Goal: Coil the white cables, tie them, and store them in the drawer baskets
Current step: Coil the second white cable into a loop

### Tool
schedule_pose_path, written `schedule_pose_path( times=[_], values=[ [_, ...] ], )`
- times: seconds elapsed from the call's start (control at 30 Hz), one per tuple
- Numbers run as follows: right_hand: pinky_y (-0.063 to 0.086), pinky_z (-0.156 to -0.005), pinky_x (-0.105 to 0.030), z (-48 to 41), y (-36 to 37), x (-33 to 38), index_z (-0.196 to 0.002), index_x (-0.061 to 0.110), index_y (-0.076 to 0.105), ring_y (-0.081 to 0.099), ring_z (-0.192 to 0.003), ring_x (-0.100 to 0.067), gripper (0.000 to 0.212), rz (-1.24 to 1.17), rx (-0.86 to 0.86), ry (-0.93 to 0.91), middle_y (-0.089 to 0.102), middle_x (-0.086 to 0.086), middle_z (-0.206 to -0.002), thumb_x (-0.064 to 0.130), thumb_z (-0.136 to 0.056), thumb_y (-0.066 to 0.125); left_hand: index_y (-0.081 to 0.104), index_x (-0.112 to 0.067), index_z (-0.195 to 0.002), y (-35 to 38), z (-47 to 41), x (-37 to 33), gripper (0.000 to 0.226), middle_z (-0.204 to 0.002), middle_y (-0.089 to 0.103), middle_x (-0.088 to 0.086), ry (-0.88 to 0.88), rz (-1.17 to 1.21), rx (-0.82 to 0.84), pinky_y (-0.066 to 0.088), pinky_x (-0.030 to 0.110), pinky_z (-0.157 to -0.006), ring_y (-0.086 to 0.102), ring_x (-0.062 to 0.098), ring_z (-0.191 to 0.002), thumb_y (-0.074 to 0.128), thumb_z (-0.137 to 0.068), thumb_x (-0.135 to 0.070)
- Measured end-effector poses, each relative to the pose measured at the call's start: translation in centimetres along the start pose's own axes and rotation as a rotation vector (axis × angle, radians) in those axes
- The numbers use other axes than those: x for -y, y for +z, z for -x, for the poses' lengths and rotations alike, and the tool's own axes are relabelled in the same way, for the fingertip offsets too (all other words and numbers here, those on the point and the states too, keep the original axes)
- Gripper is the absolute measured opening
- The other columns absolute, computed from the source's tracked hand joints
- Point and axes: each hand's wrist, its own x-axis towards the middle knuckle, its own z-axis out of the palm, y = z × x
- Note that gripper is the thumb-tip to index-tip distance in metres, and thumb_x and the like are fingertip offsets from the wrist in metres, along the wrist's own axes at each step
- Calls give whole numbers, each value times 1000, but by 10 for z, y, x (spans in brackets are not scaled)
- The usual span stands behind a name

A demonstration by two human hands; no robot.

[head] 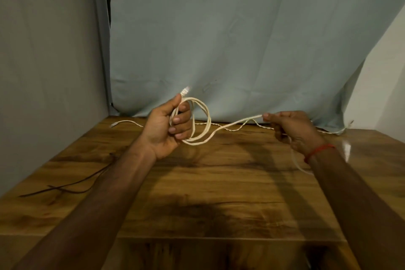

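My left hand (168,129) is shut around a few loops of a white cable (208,120), held above the wooden table (197,193). The cable's plug (185,90) sticks up above my left thumb. From the loops a straight run of the same cable stretches right to my right hand (291,129), whose fingertips pinch it. The rest of the cable hangs blurred below my right wrist. A second, thin twisted white cable (238,128) lies along the table's far edge behind both hands. No drawer or basket is in view.
A thin black tie or cord (65,188) lies on the table at the left. A pale blue cloth (219,39) hangs behind the table. A red thread band (318,150) circles my right wrist.
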Motion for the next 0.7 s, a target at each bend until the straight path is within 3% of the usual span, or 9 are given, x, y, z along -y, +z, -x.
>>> schedule_pose_path(
  times=[0.17, 0.33, 0.4, 0.47, 0.6, 0.7],
  values=[
    [29, -37, -17, 9, 40, 28, -72, 7, 68, 38, -39, -9, 17, -243, -151, -112, 49, -3, -55, 15, -82, 79, 52, -16, -77, 4, -8, 17, 34, -46, 30, -9, -64, -136, -83, 16, 22, -41, 25, 3, -34, 41, -101, -39],
    [38, -45, -19, 36, 86, 45, -74, 15, 75, 48, -44, -4, 12, -219, -148, -370, 60, 8, -55, 21, -80, 82, 55, -13, -80, 11, -11, 34, 35, -45, 28, -10, -58, -86, -103, 12, 22, -42, 24, 2, -33, 40, -101, -37],
    [49, -56, -20, 51, 99, 44, -77, 13, 77, 61, -56, -3, 9, -159, -77, -495, 69, 10, -63, 19, -79, 83, 57, -12, -81, 11, -13, 37, 38, -45, 29, -11, -45, -36, -107, 11, 21, -42, 25, 1, -32, 38, -102, -37],
    [59, -70, -30, 65, 107, 37, -84, 9, 78, 72, -73, -13, 10, -89, 48, -590, 76, 2, -76, 17, -80, 83, 62, -13, -81, 10, -14, 40, 42, -43, 30, -10, -29, 7, -97, 12, 21, -42, 26, 1, -32, 38, -101, -41],
    [60, -81, -38, 81, 113, 12, -93, 6, 78, 75, -83, -20, 15, -9, 386, -619, 78, -6, -89, 7, -79, 82, 66, -15, -79, 8, -12, 38, 58, -41, 35, -10, 30, 88, -144, 19, 15, -41, 31, 1, -30, 35, -97, -61],
    [55, -95, -49, 90, 113, -3, -103, 8, 78, 73, -99, -21, 22, 93, 557, -612, 78, -6, -100, 9, -81, 79, 62, -9, -82, 8, -10, 34, 55, -42, 37, -7, 67, 86, -105, 32, 13, -43, 31, 3, -31, 58, -85, -64]
  ],
)
